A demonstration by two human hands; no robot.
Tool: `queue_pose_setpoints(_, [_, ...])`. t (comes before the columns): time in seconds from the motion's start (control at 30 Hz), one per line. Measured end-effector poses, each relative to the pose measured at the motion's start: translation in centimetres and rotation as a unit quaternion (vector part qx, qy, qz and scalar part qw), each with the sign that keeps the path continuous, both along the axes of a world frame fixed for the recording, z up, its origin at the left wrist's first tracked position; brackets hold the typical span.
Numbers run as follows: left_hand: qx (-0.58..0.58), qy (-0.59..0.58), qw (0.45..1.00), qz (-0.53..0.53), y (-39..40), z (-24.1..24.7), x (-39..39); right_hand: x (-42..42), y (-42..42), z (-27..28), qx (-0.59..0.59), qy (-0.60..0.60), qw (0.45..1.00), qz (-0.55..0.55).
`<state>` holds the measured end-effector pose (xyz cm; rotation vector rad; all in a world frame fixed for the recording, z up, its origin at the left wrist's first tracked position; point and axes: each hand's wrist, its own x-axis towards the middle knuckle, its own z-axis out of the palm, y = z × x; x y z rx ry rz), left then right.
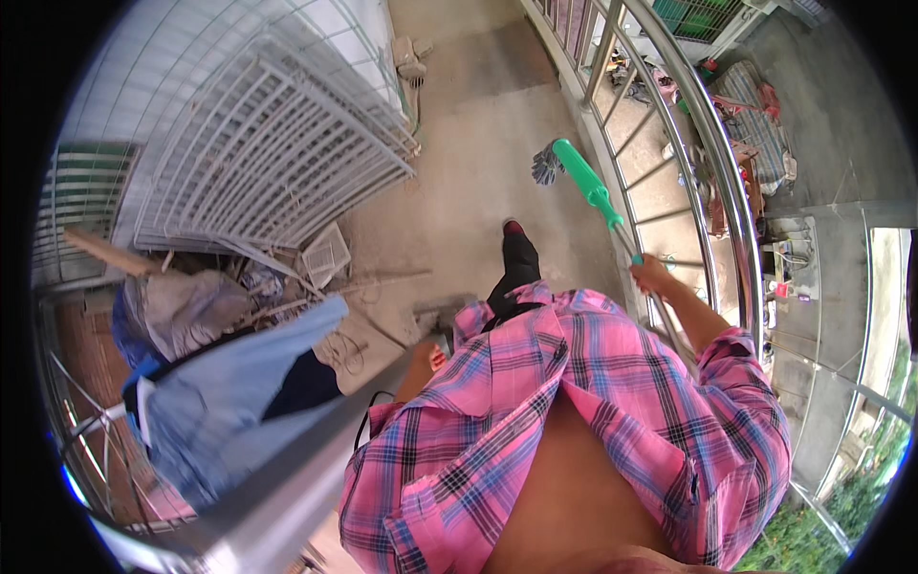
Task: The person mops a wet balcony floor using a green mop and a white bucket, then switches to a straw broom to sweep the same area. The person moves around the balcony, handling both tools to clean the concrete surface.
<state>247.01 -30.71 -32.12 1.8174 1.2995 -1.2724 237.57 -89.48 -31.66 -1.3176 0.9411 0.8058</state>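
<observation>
My right hand (651, 275) grips the metal pole of a twist mop (584, 179), beside the railing. The mop has a green plastic sleeve, and a small bundle of dark grey strands (547, 166) shows at its far end, over the concrete floor. My left hand (436, 356) hangs low at my side, mostly behind my pink plaid shirt (495, 387). Only some of its fingers show, so I cannot tell whether it holds anything. One dark shoe (512, 227) is visible ahead of my body on the concrete floor (459, 194).
A shiny metal railing (731, 179) runs along my right, with a lower level beyond it. White metal grilles (280, 136) lean on the left. Nearer are a white plastic basket (326, 256), a wooden board (107, 251) and hanging blue clothing (215, 416). Broken bricks (409, 61) lie farther ahead.
</observation>
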Motion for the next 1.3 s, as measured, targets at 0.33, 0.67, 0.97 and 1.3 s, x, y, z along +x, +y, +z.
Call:
queue_pose_setpoints(0.33, [-0.12,-0.264,0.953,-0.088,-19.0,0.0,27.2,21.8,-6.9,6.3,-0.063,-0.1,0.993,0.009])
queue_pose_setpoints(0.67, [-0.181,-0.177,0.958,-0.136,-14.5,1.2,34.9,38.6,-3.7,10.9,-0.067,-0.083,0.994,0.009])
queue_pose_setpoints(0.97, [-0.197,-0.215,0.898,-0.33,-6.3,7.3,35.1,41.4,-6.3,14.9,-0.133,-0.13,0.982,0.036])
queue_pose_setpoints(1.3, [-0.111,-0.116,0.699,-0.697,-8.8,38.8,31.5,28.2,-1.6,37.2,-0.033,-0.06,0.988,0.137])
